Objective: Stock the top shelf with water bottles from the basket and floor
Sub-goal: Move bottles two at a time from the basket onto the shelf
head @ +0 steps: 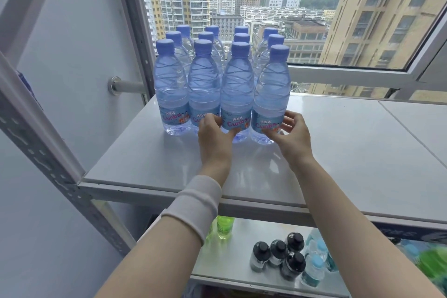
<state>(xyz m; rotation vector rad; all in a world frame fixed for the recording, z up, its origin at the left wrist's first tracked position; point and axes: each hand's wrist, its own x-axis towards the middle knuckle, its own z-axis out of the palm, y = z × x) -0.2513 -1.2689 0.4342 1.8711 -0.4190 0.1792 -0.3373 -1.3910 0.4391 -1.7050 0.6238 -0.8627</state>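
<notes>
Head view looks forward and down, close over the top shelf (350, 152), facing the window (338, 74)

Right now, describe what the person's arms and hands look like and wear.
The left hand and right hand are bare, no gloves. A pale, ribbed fabric band wraps the left forearm; the right arm shows no sleeve or watch.

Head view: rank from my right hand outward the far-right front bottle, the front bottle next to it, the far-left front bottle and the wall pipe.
1. Far-right front bottle, gripped by the right hand.
2. Neighbouring front bottle, just left, held by the left hand.
3. Far-left front bottle, row's end.
4. Wall pipe, farthest left.
</notes>
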